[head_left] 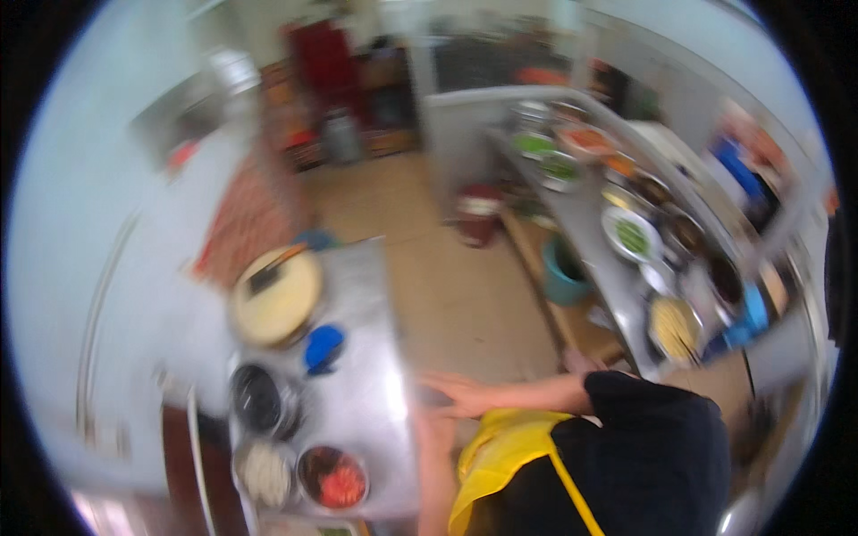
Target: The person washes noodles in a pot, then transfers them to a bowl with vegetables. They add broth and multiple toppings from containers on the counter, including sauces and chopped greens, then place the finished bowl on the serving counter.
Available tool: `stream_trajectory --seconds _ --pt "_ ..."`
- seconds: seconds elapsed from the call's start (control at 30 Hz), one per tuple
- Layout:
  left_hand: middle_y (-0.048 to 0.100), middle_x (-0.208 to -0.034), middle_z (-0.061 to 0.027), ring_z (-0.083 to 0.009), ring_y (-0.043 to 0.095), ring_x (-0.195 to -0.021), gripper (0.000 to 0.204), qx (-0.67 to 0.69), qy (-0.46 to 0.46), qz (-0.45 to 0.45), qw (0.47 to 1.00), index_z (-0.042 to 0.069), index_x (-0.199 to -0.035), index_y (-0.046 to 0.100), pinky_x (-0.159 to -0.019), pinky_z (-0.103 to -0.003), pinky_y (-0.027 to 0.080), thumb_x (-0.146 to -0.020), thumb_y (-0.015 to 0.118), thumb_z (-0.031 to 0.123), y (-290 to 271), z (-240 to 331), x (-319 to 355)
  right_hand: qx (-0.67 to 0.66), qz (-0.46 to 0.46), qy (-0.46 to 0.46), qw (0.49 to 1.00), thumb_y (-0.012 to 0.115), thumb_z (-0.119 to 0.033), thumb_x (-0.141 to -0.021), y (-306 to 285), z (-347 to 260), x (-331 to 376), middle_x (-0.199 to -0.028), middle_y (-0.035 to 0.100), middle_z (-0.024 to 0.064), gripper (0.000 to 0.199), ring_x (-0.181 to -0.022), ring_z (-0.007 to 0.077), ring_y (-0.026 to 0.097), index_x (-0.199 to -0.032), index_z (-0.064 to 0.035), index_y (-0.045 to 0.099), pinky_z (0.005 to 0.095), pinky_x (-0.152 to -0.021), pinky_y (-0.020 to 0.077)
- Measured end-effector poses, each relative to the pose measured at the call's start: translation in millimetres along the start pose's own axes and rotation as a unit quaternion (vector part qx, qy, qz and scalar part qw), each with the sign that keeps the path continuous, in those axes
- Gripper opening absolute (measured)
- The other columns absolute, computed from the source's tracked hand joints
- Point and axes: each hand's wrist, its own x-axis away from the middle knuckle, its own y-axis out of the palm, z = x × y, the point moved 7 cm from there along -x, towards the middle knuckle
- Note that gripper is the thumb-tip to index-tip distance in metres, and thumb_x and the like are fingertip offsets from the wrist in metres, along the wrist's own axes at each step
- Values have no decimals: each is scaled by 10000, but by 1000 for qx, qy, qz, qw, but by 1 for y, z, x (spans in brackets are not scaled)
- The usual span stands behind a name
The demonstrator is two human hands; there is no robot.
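Note:
My right hand (459, 393) reaches across in front of my yellow apron, and my left hand (435, 429) is just below it. The two hands are close together beside the edge of the steel table (375, 357). A small dark patch shows between them, too blurred to name. Motion smears the fingers of both hands. On the table are a round cutting board (299, 308) with a cleaver (265, 280) lying on it, and a crumpled blue thing (323, 345). Nearer stand a container with dark contents (257, 399), a bowl of white food (265, 473) and a bowl of chopped red food (343, 487).
Across the tiled floor (447, 277), a long steel counter (585, 228) holds several bowls, including a white bowl of chopped greens (633, 236) and a bowl of yellowish food (674, 327). A teal bucket (565, 284) and a dark red bucket (479, 216) stand beside it.

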Motion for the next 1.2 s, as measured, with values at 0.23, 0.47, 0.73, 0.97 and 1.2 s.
stream_trajectory --seconds 0.23,0.47,0.73,0.97,1.2 --pt "326 -1602 -306 -463 417 -1424 815 -116 -270 -102 950 56 -1614 251 -1159 -634 386 -1056 428 624 104 -65 -57 -268 326 319 849 719 -265 -973 -106 185 88 -1257 705 162 494 -1159 215 647 -1366 14 611 369 -1002 514" --pt "378 -1581 -296 -427 428 -1448 641 -132 -317 -5 939 55 -1594 321 -1195 -549 375 -1096 444 440 53 -134 -168 -88 727 384 562 729 -240 -974 -247 344 272 -1412 578 224 659 -1326 291 533 -1493 47 441 398 -1108 420" --pt "641 -1352 -172 -309 638 -1179 458 -47 -428 184 883 75 -1438 548 -997 -496 524 -1020 579 260 -56 -232 -300 233 550 602 530 705 -268 -920 -331 453 326 -1608 292 349 853 -1477 540 295 -1559 106 281 583 -1228 242" --pt "654 -1362 -119 -252 623 -1214 436 -64 -461 -119 877 96 -1402 616 -1037 -410 514 -1017 593 298 106 -283 -440 251 570 535 571 710 -341 -937 -398 513 239 -1577 371 289 648 -1479 480 333 -1450 -13 490 572 -1228 265" --pt "689 -1271 -92 -243 639 -1143 437 -175 -527 -78 828 50 -1408 596 -1015 -390 509 -1028 573 266 179 -343 -602 151 636 432 621 775 -252 -900 -480 587 183 -1450 513 265 468 -1399 467 440 -1263 -29 581 532 -1199 343"
